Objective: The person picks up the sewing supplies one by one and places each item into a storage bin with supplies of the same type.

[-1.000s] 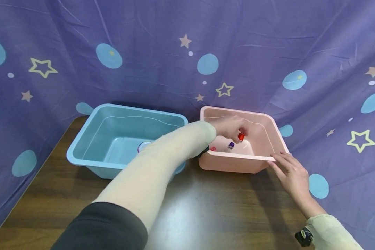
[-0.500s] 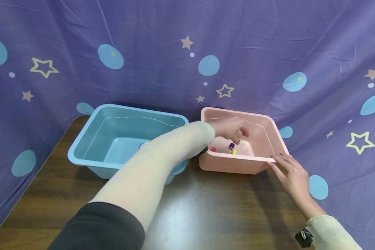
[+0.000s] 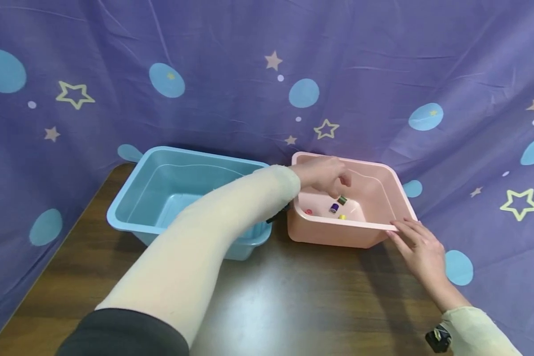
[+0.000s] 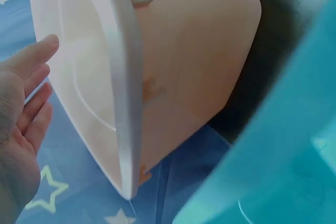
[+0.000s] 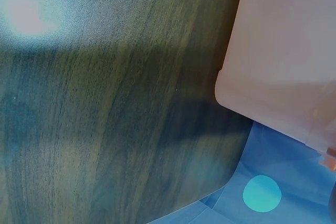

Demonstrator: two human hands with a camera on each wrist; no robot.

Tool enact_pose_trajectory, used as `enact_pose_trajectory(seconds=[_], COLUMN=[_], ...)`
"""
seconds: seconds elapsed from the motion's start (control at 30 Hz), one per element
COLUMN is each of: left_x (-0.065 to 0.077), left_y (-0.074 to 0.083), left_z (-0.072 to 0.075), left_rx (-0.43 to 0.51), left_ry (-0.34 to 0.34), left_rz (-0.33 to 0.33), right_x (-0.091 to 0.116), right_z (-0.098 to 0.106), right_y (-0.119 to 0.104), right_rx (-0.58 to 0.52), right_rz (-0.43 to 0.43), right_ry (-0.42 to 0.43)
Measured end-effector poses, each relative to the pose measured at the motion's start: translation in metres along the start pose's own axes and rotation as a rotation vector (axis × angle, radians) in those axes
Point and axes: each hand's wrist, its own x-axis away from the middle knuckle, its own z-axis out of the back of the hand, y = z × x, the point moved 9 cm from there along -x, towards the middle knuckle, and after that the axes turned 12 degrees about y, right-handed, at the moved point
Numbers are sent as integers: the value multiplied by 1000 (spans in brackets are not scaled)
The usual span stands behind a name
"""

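My left hand [image 3: 325, 175] hangs over the pink bin [image 3: 333, 232], its fingers loosely bent and holding nothing. In the left wrist view the same hand [image 4: 23, 108] shows apart from the bin wall [image 4: 184, 61]. Below it on the bin floor lie small thread spools: a green one [image 3: 342, 200], a purple one [image 3: 334, 208] and a yellow one [image 3: 342, 216]. A small red item [image 3: 309, 211] lies near the left front corner. My right hand [image 3: 420, 249] holds the bin's front right corner, thumb outside and fingertips over the rim.
A larger blue bin [image 3: 144, 228] stands to the left, partly covered by my left sleeve [image 3: 196, 232]. Both bins stand on a brown wooden table [image 3: 293, 296]. A purple patterned cloth [image 3: 231, 74] hangs behind.
One second ago a red spool was at my left fingertips; it is out of sight now. Yellow and green spools have come into view. My left hand has drawn slightly up and left.
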Motion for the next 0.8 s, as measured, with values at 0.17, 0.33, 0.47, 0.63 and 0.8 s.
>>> enact_pose_trajectory(seconds=[0.17, 0.33, 0.47, 0.63, 0.8], left_x=[10, 23, 36, 51, 66], left_y=[0, 0, -1, -1, -7], left_z=[14, 25, 33, 43, 51], left_rx=[-64, -82, -90, -94, -63], left_ry=[4, 8, 21, 45, 58], left_rz=[-13, 3, 39, 43, 73], right_x=[-3, -4, -5, -6, -8], right_z=[-1, -3, -5, -3, 0], right_y=[3, 5, 8, 12, 15], right_rx=[6, -5, -7, 1, 18], right_rz=[-8, -14, -16, -9, -9], right_ry=[-6, -15, -21, -26, -54])
